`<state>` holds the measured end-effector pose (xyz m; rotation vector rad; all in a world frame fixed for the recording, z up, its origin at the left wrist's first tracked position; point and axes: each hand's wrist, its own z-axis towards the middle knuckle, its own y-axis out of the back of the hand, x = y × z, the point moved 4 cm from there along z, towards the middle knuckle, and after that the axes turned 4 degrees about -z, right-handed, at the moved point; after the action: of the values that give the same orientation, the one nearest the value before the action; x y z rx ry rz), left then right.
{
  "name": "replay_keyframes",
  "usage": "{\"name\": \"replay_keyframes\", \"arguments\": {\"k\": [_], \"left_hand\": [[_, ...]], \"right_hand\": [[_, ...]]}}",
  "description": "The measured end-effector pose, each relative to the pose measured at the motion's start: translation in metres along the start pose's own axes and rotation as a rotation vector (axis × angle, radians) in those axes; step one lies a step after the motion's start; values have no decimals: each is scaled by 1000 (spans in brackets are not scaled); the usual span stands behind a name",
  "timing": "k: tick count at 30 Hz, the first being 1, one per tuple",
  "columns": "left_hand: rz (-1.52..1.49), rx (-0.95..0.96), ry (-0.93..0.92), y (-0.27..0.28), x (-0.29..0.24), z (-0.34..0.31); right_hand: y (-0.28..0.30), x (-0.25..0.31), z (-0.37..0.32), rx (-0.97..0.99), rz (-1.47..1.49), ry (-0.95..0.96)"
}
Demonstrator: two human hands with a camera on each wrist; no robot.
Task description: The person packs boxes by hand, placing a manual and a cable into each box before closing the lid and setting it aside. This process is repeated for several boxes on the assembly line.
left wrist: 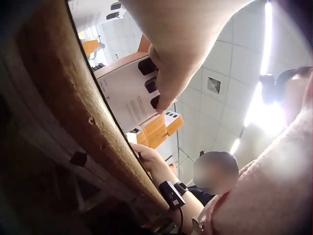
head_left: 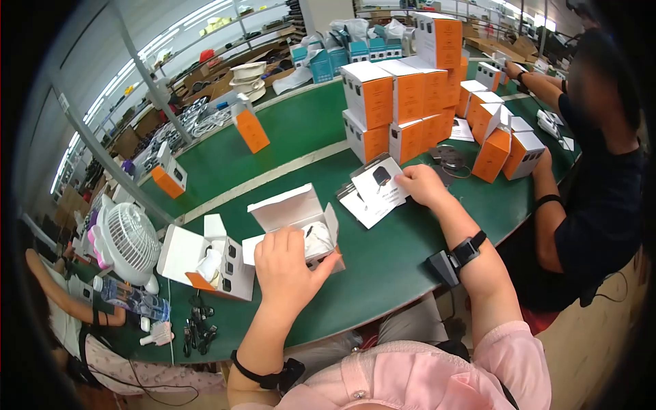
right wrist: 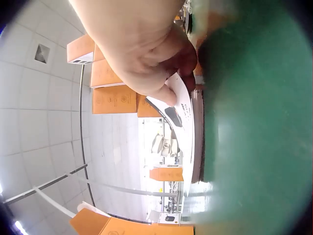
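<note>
An open white-and-orange carton (head_left: 294, 212) stands on the green table with its flaps up; a white wrapped item (head_left: 318, 239) shows inside. My left hand (head_left: 287, 270) grips the carton's near side, its fingers over the top edge. In the left wrist view the thumb (left wrist: 168, 93) lies on the carton's printed face (left wrist: 124, 93). To the right, my right hand (head_left: 425, 186) pinches the corner of a white printed leaflet (head_left: 378, 190). The right wrist view shows this leaflet (right wrist: 183, 120) bent up by the thumb, over a stack of leaflets (right wrist: 197, 142).
Another open carton (head_left: 236, 270) stands left, near a white fan (head_left: 130, 239), a water bottle (head_left: 133, 297) and black cables (head_left: 198, 328). Closed orange-and-white boxes (head_left: 410, 92) are piled at the back right. A person (head_left: 594, 164) at the right handles a box (head_left: 525, 154).
</note>
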<state>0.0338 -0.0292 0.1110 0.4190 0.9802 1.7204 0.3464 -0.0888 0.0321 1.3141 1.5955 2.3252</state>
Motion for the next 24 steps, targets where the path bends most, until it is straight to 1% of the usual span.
{"name": "replay_keyframes", "arguments": {"k": [2,4,6,7,8,10,11,12,14,15,16,18,19,20,22,23,24], "left_hand": [[18,28,33,0,1,-3],[-43,-118,-74,6,0,-5],[-48,-117,-50,10,2,-7],[-64,-156,-82,12,2,-7],[-82,-195,-114,14,2,-8],[-101,-179,-94,14,6,-9],[-113,-170,-95,14,8,-9],[-126,-161,-100,13,8,-10],[-131,-175,-104,18,7,-13],[-143,-193,-111,20,7,-13],[-138,-199,-108,22,6,-14],[-258,-226,-137,32,3,-16],[-321,-219,-147,39,-2,-17],[-309,-227,-138,46,-7,-18],[-870,-57,60,45,-15,-21],[-1039,-4,109,43,-21,-23],[-1176,89,173,35,-24,-26]], "right_hand": [[14,13,-10,-99,-32,85],[21,16,-12,-328,-29,305],[29,24,-17,-253,109,285],[29,25,-19,-210,197,225],[29,27,-18,-199,201,236],[24,21,-16,-100,111,78],[22,15,-12,-102,38,56],[24,14,-12,-100,41,61],[31,13,-14,-162,-370,-8],[36,15,-13,-273,-396,73],[39,14,-13,-274,-395,81],[54,19,-22,-321,216,130],[60,30,-32,-379,360,243],[71,52,-50,-415,348,304],[82,88,-85,-536,254,485],[86,108,-105,-577,194,585],[87,127,-125,-617,135,683]]}}
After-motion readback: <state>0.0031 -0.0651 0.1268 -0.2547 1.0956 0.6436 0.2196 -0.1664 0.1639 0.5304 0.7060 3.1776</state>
